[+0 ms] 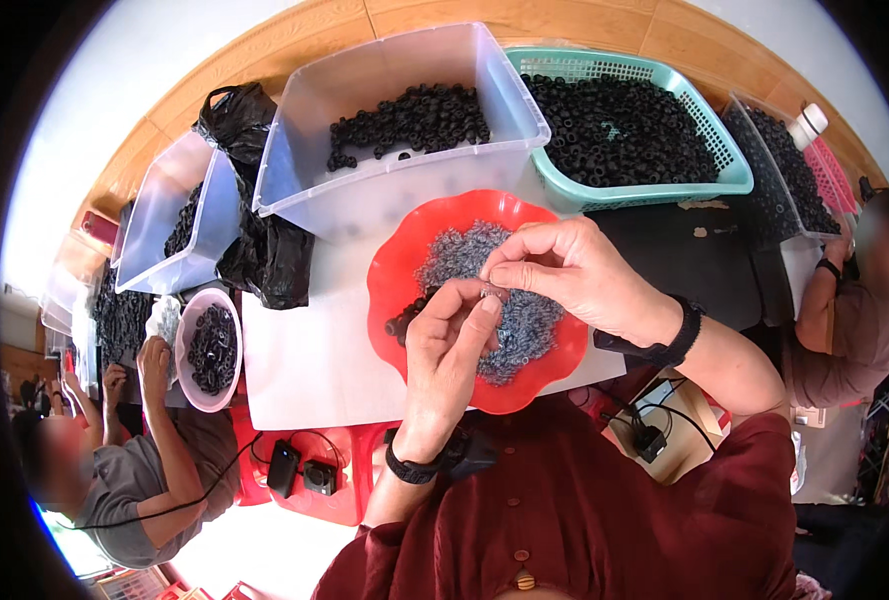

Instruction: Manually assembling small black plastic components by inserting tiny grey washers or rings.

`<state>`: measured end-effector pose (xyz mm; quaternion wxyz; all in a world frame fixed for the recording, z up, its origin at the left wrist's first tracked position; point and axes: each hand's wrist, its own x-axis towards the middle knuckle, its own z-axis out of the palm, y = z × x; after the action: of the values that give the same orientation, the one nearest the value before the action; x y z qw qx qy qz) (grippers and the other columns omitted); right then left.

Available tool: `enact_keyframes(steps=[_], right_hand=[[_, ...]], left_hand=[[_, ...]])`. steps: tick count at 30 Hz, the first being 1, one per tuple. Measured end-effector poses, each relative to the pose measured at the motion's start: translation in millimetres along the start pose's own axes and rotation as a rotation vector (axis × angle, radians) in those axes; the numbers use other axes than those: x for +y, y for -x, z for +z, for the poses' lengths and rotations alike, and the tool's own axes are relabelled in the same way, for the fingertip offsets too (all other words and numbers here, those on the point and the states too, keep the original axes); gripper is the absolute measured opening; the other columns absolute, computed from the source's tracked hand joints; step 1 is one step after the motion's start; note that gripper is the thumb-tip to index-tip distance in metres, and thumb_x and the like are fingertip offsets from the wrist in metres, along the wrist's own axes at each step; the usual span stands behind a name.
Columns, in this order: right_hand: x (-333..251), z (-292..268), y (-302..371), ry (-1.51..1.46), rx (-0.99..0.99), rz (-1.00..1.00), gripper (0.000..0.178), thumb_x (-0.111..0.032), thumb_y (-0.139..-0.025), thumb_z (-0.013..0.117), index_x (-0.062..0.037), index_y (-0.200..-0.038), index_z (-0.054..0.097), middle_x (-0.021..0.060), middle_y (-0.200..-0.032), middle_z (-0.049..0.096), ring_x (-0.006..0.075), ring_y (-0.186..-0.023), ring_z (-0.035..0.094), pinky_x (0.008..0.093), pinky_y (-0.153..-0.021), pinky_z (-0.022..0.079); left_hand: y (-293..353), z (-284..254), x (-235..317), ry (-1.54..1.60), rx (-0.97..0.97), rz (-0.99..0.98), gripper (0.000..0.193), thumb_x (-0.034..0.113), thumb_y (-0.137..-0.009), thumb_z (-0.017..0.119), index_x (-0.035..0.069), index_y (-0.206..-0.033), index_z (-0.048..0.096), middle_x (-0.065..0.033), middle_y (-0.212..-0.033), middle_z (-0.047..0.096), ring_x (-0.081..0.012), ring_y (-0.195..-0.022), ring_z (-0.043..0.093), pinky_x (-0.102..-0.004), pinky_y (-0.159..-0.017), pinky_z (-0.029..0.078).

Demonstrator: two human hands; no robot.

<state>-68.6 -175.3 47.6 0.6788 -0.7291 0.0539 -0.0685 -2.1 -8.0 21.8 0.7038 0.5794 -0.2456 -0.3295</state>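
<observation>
A red wavy-rimmed tray (389,270) lies on the white table top in front of me. Heaped in it are small translucent blue-grey pieces (524,340), with a few black ring-like parts at its left side, partly behind my hand. Over the heap my left hand (444,335) is closed, thumb against the fingers. My right hand (564,265) comes from the right, thumb and forefinger pinched together just above the left fingertips. Something tiny seems to sit between the fingertips, too small to make out.
Behind the tray stand a clear plastic bin (404,185) and a turquoise basket (644,195), both holding black rings. A black plastic bag (274,255) and a pink bowl (190,390) of black parts are at left. People work on both sides; a red stool (344,510) holds small devices.
</observation>
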Motion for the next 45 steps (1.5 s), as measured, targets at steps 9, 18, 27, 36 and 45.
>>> enact_keyframes(steps=[9, 18, 27, 36, 45], right_hand=[[-6, -2, 5, 0.415, 0.075, -0.049, 0.021, -0.015, -0.091, 0.06, 0.0051, -0.087, 0.061, 0.0113, -0.07, 0.062, 0.012, -0.064, 0.056, 0.0268, -0.06, 0.046], [-13, -2, 8, 0.229, 0.002, 0.148, 0.018, -0.017, -0.094, 0.058, -0.0002, -0.087, 0.063, 0.0004, -0.068, 0.059, 0.0035, -0.057, 0.046, 0.0193, -0.051, 0.039], [-8, -3, 5, -0.163, -0.072, 0.249, 0.015, -0.015, -0.091, 0.062, -0.0005, -0.091, 0.067, 0.0, -0.071, 0.061, 0.0012, -0.054, 0.044, 0.0159, -0.048, 0.035], [-10, -1, 10, 0.155, 0.05, -0.028, 0.009, -0.005, -0.087, 0.065, 0.0019, -0.092, 0.065, 0.0, -0.079, 0.064, 0.0028, -0.068, 0.056, 0.0171, -0.06, 0.045], [-15, 9, 11, 0.273, 0.052, -0.1, 0.01, -0.006, -0.087, 0.066, 0.0019, -0.093, 0.065, 0.002, -0.076, 0.065, 0.0026, -0.066, 0.056, 0.0182, -0.058, 0.045]], left_hand=[[-6, 8, 2, -0.583, 0.185, 0.363, 0.008, 0.001, -0.085, 0.061, 0.001, -0.093, 0.063, -0.0028, -0.074, 0.051, -0.0081, -0.057, 0.043, -0.0229, -0.051, 0.035], [-6, 4, -3, -0.629, 0.216, 0.467, 0.017, 0.0, -0.085, 0.062, 0.002, -0.101, 0.066, -0.0058, -0.079, 0.053, -0.0118, -0.063, 0.05, -0.024, -0.054, 0.039], [-2, 5, -4, -0.745, 0.264, 0.56, 0.026, -0.001, -0.086, 0.062, 0.004, -0.111, 0.065, -0.0078, -0.086, 0.057, -0.0144, -0.072, 0.056, -0.0254, -0.064, 0.046], [-1, -12, -12, 0.113, 0.105, 0.107, 0.023, 0.002, -0.093, 0.055, -0.002, -0.115, 0.055, -0.0103, -0.105, 0.063, -0.0149, -0.09, 0.063, -0.0246, -0.079, 0.05], [-1, -17, -14, 0.285, 0.035, 0.059, 0.023, 0.009, -0.098, 0.048, -0.003, -0.115, 0.056, -0.0104, -0.1, 0.065, -0.0148, -0.085, 0.064, -0.0242, -0.076, 0.051]])
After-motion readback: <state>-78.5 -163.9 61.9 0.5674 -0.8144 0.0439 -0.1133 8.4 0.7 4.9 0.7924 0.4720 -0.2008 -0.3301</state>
